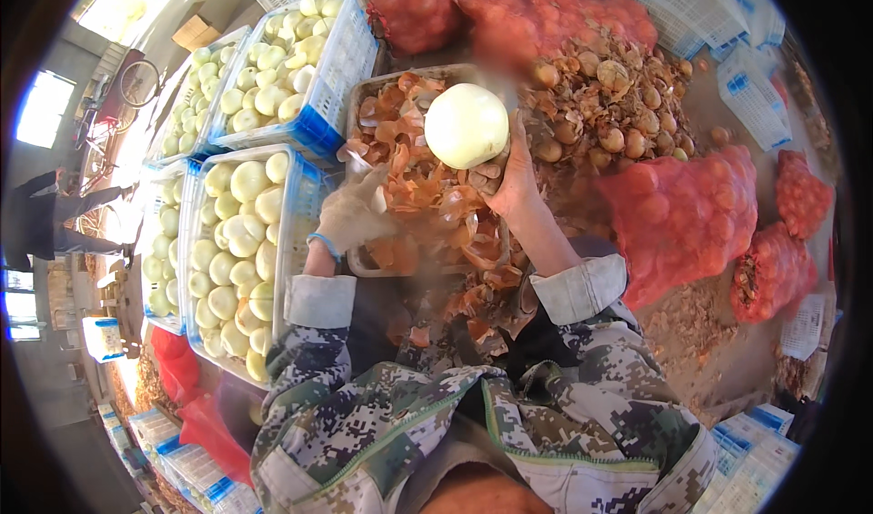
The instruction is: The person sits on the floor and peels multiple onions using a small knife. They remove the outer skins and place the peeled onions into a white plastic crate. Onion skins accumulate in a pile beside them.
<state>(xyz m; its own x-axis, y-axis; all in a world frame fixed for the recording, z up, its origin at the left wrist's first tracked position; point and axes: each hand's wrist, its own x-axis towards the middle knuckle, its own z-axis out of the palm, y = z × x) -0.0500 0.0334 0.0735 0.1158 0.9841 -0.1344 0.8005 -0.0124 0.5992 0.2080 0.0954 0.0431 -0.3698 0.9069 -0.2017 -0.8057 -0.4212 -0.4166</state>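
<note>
My right hand [501, 173], bare, grips a peeled pale onion [466, 126] above a shallow plastic crate [356, 115] full of orange-brown onion skins [402, 193]. My left hand [354, 210] wears a pale glove and is over the crate's left edge, apart from the onion; its fingers are partly blurred, and whether they hold anything is unclear. To the left stands a white and blue crate [288, 207] filled with peeled onions [242, 234]. Unpeeled onions [631, 115] lie heaped among loose skins at the right.
Red mesh sacks of onions [689, 207] lie at right and at the top [559, 20]. More crates of peeled onions [307, 91] stand upper left. Other plastic crates [753, 95] lie far right. A person [41, 214] is at far left, near bicycles [138, 83].
</note>
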